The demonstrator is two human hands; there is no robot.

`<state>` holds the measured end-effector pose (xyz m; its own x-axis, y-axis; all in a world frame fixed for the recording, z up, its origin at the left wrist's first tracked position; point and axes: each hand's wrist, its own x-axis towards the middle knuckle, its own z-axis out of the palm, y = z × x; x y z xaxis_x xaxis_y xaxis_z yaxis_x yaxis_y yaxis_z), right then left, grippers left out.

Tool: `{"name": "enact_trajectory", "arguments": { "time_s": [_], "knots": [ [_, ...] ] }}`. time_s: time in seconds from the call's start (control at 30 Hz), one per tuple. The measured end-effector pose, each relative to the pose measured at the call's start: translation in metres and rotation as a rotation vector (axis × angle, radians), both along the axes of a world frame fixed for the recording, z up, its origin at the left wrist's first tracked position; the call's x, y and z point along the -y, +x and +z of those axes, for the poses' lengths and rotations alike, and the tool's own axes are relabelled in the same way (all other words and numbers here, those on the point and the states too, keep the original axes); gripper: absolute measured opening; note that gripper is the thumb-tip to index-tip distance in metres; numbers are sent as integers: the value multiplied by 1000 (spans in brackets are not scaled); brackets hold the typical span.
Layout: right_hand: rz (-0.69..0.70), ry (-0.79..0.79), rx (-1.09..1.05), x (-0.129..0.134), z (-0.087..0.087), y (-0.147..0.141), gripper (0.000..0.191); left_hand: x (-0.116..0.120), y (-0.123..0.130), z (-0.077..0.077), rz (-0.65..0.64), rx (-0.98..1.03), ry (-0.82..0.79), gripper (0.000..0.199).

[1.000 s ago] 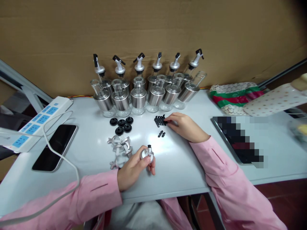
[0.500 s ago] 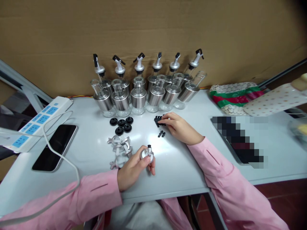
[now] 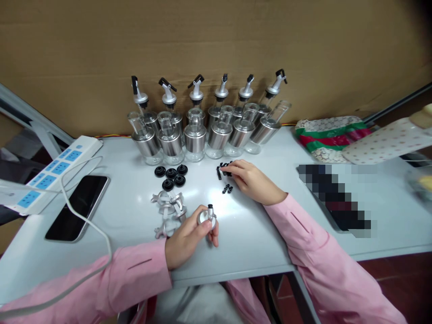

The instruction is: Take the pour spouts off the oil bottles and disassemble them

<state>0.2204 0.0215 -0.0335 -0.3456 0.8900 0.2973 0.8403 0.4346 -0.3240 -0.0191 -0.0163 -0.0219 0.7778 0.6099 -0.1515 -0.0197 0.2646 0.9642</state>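
Spout [image 3: 208,216] (silver, black-tipped) sits gripped in the left hand [image 3: 189,238] near the table's [image 3: 256,243] front edge. Farther in, the right hand [image 3: 251,180] pinches a black clip [image 3: 225,170] from a small pile. Bottles [image 3: 195,135] line the back edge.

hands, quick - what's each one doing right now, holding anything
Left hand: closed around a silver pourer spout, held just above the table.
Right hand: fingertips pinching at the pile of small black parts; whether one is gripped cannot be told.
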Motion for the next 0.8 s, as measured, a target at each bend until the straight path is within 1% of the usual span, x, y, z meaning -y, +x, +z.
{"name": "enact_trajectory", "arguments": {
  "time_s": [0.17, 0.37, 0.53, 0.63, 0.7, 0.8],
  "knots": [
    [9, 5, 39, 3, 2, -5, 32, 0, 0, 1, 6, -2, 1, 38],
    [-58, -6, 79, 2, 0, 2, 29, 0, 0, 1, 6, 8, -7, 38],
    [-31, -9, 34, 0, -2, 3, 33, 0, 0, -4, 7, 24, -25, 39],
    [-15, 17, -6, 0, 0, 2, 33, 1, -1, -8, 10, 48, -49, 39],
    [-40, 46, -40, 0, 3, 3, 33, 2, -2, -10, 10, 60, -50, 38],
    [-120, 46, -56, 1, 6, 6, 33, 2, -3, -12, 4, 74, -50, 39]
  ]
}}
